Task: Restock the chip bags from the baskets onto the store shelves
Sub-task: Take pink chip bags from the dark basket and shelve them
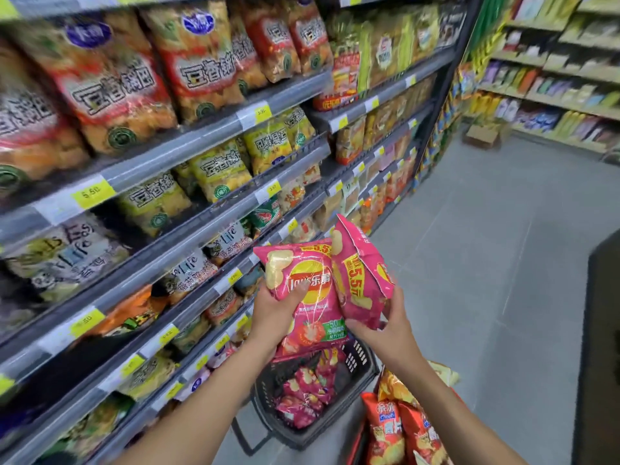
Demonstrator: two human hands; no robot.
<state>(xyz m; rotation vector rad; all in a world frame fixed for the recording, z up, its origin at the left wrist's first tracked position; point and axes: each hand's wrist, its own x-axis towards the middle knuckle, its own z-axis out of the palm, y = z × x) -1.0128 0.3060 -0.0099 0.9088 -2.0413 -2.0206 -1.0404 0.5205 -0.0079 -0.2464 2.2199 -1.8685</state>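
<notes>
My left hand (276,310) grips a pink Lay's chip bag (307,297) by its left edge, face toward me. Beside it my right hand (391,325) holds a second pink chip bag (360,273) from below, tilted up and to the right. Both bags hang in the air above a black basket (355,364) on the floor, which holds several more pink bags (307,394). The snack shelves (188,226) stand to my left, packed with bags.
A red basket (355,441) with orange chip bags (385,431) sits at the lower right of the black one. A cardboard box (481,135) lies on the floor far down the aisle. A dark fixture (600,330) borders the right edge. Grey floor stretches ahead.
</notes>
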